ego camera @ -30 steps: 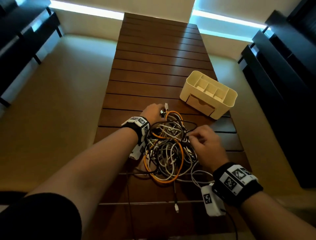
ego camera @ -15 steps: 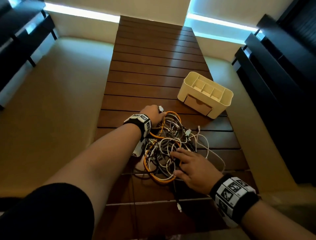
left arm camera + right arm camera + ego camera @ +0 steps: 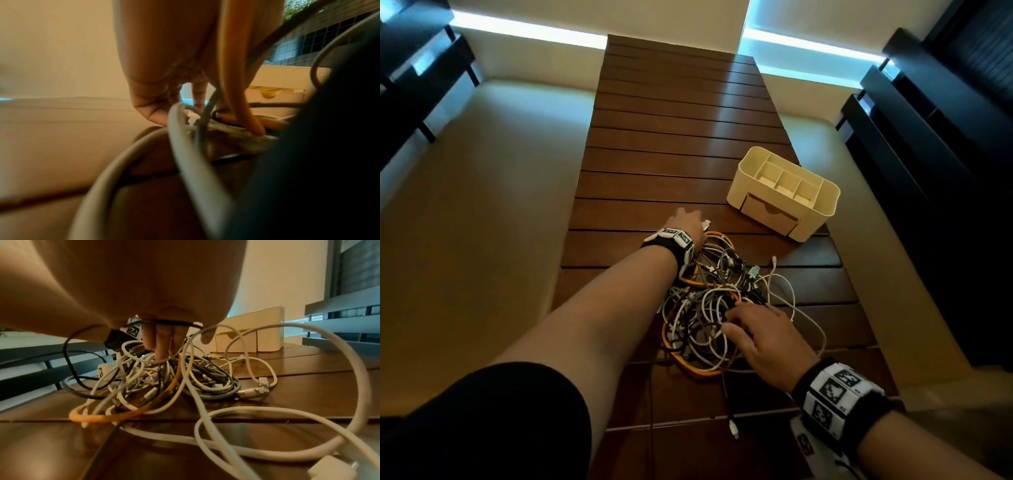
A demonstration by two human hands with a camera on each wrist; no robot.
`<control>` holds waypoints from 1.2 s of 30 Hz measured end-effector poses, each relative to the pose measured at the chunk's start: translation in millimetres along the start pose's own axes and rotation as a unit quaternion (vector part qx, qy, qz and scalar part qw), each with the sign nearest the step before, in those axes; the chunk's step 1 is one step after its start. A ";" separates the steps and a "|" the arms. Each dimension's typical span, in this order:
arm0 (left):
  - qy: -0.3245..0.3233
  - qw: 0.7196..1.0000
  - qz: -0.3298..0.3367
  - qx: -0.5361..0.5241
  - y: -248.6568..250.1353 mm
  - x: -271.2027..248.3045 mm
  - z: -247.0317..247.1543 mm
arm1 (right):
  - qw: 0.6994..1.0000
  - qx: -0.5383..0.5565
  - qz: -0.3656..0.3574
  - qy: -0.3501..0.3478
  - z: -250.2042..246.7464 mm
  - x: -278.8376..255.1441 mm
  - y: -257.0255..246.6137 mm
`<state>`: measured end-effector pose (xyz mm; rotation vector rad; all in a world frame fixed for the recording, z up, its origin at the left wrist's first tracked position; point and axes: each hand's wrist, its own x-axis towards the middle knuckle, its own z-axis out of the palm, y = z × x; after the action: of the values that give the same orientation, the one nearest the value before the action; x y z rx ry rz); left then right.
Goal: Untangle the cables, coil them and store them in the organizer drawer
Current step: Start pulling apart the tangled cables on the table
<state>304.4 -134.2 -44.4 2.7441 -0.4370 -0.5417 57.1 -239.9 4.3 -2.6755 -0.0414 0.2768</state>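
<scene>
A tangle of cables (image 3: 709,308), white, grey, black and one orange (image 3: 700,371), lies on the slatted wooden table (image 3: 681,137). My left hand (image 3: 698,224) sits at the tangle's far edge, fingers curled down and pinching a white cable end (image 3: 192,116). My right hand (image 3: 732,325) rests on the near right of the pile, its straight fingers (image 3: 160,344) pressing into the cables (image 3: 164,378). The cream organizer (image 3: 784,192) stands beyond to the right, its drawer (image 3: 770,214) closed.
A thick white cable (image 3: 308,386) loops out to the right of the pile, ending in a white plug (image 3: 327,467). A black lead with a loose connector (image 3: 734,430) trails toward me. Dark benches (image 3: 928,154) flank the narrow table; both side edges are close.
My right hand dropped from the tangle's right side to its near side and flattened onto the cables. A white cable spread out to the right. My left hand stayed at the far edge.
</scene>
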 end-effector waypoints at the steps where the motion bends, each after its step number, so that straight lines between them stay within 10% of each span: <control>1: 0.002 1.000 0.002 0.010 2.0 0.0 0.4 | 1.000 -0.022 0.002 0.013 1.7 1.8 3.3; 7: -0.001 0.992 0.009 -0.127 -5.5 -1.4 -4.2 | 0.993 -0.089 0.072 0.027 -6.4 6.0 14.3; 11: 0.095 0.924 0.008 -0.371 -13.4 -25.4 -24.5 | 0.993 -0.094 0.052 0.038 -19.5 14.4 8.1; 15: 0.182 0.855 0.089 -0.477 -1.1 -73.8 -62.6 | 0.975 0.089 0.008 0.201 -39.2 28.8 -10.2; 22: 0.019 0.687 0.198 -0.699 34.2 -157.0 -87.2 | 0.943 0.290 0.001 0.161 -43.5 48.3 -55.4; 29: 0.044 0.680 0.205 -0.703 32.5 -177.4 -91.0 | 0.942 0.307 0.014 0.133 -48.2 46.7 -49.9; 36: 0.049 0.575 0.177 -0.797 28.8 -206.7 -107.7 | 0.936 0.335 0.060 0.087 -59.6 33.4 -17.7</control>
<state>159.3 -62.2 125.8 0.8506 -0.2046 -0.3229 102.1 -247.1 58.3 -2.0109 0.2319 0.0677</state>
